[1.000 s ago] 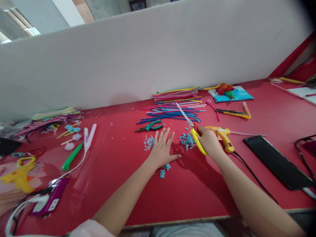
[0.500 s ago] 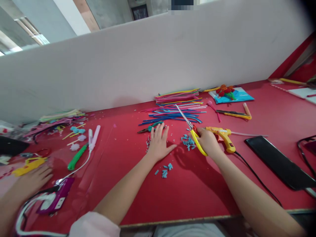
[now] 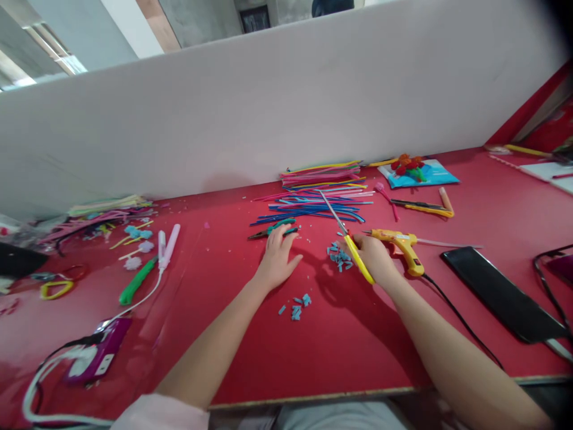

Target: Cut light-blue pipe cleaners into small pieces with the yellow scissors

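My right hand (image 3: 373,257) is closed round the scissors (image 3: 357,257), whose yellow handles show below it and whose blades point up and left. Beside it on the red table lies a heap of small blue pieces (image 3: 341,257). My left hand (image 3: 277,258) rests palm down with its fingers apart, its fingertips at the green-handled pliers (image 3: 272,230). A smaller group of blue pieces (image 3: 296,310) lies nearer the front edge. Behind both hands are blue stems (image 3: 313,213) and a stack of pink and yellow stems (image 3: 320,176).
A yellow glue gun (image 3: 405,242) and a black phone-like slab (image 3: 501,292) lie to the right. On the left are a purple power strip (image 3: 105,352), a green-handled tool (image 3: 138,282) and more stems (image 3: 96,221). A white partition (image 3: 250,113) stands behind.
My left hand has slid left and its fingers are more bent. The other person's hand and the yellow tool it held have gone from the left side. My right hand has hardly moved.
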A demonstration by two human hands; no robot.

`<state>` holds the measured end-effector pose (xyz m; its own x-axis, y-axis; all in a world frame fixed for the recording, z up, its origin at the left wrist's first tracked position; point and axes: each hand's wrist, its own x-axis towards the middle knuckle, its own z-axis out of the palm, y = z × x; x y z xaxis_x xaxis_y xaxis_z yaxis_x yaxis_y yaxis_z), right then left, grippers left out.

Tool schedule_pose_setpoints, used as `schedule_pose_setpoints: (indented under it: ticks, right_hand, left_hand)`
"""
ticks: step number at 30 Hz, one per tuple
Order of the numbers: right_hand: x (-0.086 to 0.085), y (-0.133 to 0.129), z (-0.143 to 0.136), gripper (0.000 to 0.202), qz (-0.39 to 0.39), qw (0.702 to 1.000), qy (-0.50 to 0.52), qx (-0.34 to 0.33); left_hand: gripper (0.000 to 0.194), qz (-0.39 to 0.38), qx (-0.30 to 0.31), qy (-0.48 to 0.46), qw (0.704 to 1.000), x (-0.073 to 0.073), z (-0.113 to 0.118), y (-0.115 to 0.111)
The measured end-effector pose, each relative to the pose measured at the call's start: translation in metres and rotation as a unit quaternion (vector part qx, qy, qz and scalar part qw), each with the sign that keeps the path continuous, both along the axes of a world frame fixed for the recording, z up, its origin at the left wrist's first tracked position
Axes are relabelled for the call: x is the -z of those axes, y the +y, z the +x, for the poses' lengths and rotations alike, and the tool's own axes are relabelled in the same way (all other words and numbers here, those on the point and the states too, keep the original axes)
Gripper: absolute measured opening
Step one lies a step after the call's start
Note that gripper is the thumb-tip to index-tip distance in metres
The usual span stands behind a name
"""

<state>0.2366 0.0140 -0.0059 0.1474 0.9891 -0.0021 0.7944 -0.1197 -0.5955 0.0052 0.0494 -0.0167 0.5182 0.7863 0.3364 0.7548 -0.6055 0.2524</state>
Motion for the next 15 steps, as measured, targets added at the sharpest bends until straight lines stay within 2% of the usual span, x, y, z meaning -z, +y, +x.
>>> schedule_pose_setpoints:
  ticks: [2,3,5,7,11,12,15]
  right_hand:
    - [0.001,0.000,-0.002,0.026,-0.009,1.000,-0.003,0.000]
    - [0.002,0.001,-0.003,0.023,-0.009,1.000,-0.005,0.006]
    - [0.002,0.000,-0.004,0.017,-0.006,1.000,-0.009,0.019]
    - [0.001,-0.001,-0.003,0.015,-0.004,1.000,-0.011,0.025]
    - [0.000,-0.002,0.000,0.027,-0.006,1.000,0.001,0.008]
    - [0.000,-0.001,0.000,0.029,-0.007,1.000,-0.002,0.004]
    - [0.004,0.000,-0.001,0.028,-0.007,0.999,-0.033,-0.002]
  left_hand:
    - [0.016,-0.042,0.048,-0.017,0.998,-0.002,-0.002,-0.011]
    - [0.011,-0.060,0.056,-0.025,0.996,-0.003,-0.002,-0.015]
    - [0.012,-0.082,0.050,-0.051,0.994,-0.003,-0.001,-0.019]
    - [0.020,-0.096,0.033,-0.083,0.991,-0.004,0.000,-0.018]
    - [0.020,-0.129,0.032,-0.090,0.987,-0.005,-0.003,-0.021]
    - [0.025,-0.128,0.030,-0.077,0.988,-0.005,-0.003,-0.023]
    - [0.065,-0.098,0.013,-0.016,0.995,-0.002,0.001,-0.029]
